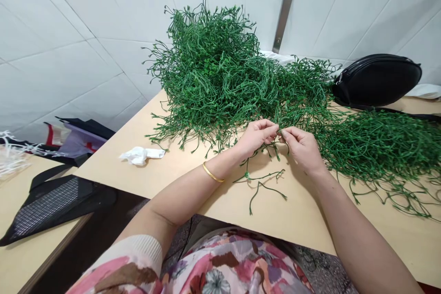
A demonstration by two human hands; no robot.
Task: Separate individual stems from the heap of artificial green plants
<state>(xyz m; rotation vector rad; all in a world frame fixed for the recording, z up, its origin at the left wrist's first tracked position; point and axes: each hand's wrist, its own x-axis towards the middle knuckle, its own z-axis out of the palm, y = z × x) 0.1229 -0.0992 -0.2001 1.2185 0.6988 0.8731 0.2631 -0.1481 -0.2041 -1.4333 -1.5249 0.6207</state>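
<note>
Both hands meet over the table: left hand and right hand each pinch grip the same green sprig, fingertips almost touching. I read its branches hanging toward me, big green pile just behind, left side nearer.

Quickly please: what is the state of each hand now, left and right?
Left hand: closed, fingertips pinching a green plastic sprig.
Right hand: closed, pinching the same sprig from the other side.
</note>
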